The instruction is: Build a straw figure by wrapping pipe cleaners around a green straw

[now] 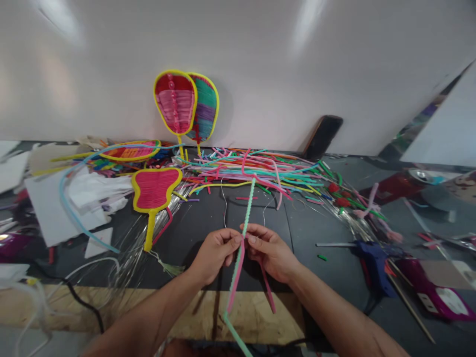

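Note:
My left hand (pixel 220 253) and my right hand (pixel 270 252) meet in front of me, each pinching pipe cleaners between thumb and finger. A light green pipe cleaner (pixel 249 210) rises above my fingers with a crinkled, wavy shape, and its lower part bends off toward the bottom. Pink pipe cleaner (pixel 237 275) runs beside the green below my hands. Another pink length (pixel 268 290) hangs under my right hand. Just how the pieces cross at my fingertips is hidden. A pink fan with a yellow edge and handle (pixel 158 191) lies left of my hands.
Loose pipe cleaners (pixel 260 171) pile along the back. Two fans (pixel 175 101) lean on the wall beside a phone (pixel 323 136). At right lie a blue glue gun (pixel 375 265), a red can (pixel 399 184) and a purple object (pixel 433 292). White paper (pixel 55 213) is at left.

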{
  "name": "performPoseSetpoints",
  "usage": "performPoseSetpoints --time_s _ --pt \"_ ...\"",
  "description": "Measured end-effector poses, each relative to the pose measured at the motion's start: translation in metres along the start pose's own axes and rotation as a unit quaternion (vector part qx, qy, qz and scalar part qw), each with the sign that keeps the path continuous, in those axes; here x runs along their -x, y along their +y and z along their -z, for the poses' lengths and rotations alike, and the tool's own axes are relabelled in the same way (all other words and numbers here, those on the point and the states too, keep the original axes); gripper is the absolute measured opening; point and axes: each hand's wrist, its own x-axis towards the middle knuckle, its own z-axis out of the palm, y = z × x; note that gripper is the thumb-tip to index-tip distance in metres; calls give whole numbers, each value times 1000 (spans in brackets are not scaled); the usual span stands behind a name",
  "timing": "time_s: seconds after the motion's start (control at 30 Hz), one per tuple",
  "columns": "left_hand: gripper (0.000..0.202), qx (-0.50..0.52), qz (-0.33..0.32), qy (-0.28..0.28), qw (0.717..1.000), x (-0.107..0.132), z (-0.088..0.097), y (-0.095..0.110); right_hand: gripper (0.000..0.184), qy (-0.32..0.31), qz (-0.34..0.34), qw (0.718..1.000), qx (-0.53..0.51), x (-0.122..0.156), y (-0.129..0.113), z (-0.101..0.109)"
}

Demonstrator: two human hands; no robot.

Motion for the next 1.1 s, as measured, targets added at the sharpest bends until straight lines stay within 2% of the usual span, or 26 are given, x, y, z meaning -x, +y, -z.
performPoseSetpoints --time_s 0.17,0.27,0.5,0.67,0.93,1.1 --pt "36 31 62 -23 997 2 -2 1 31 -11 -11 1000 2 0 -2 3" --pt "36 50 74 -35 995 2 -3 0 32 -19 -14 1000 13 0 -1 5" --pt "37 36 66 -14 997 2 -5 -3 33 -12 -2 1000 20 -2 2 6" --pt "34 8 47 -17 999 3 -4 -5 28 -2 10 1000 26 -3 2 7" --pt "33 -23 25 -17 999 3 -7 -3 31 27 28 996 80 -2 1 2" --pt "34 -15 39 -15 999 4 -9 -2 30 31 35 994 101 -2 1 3"
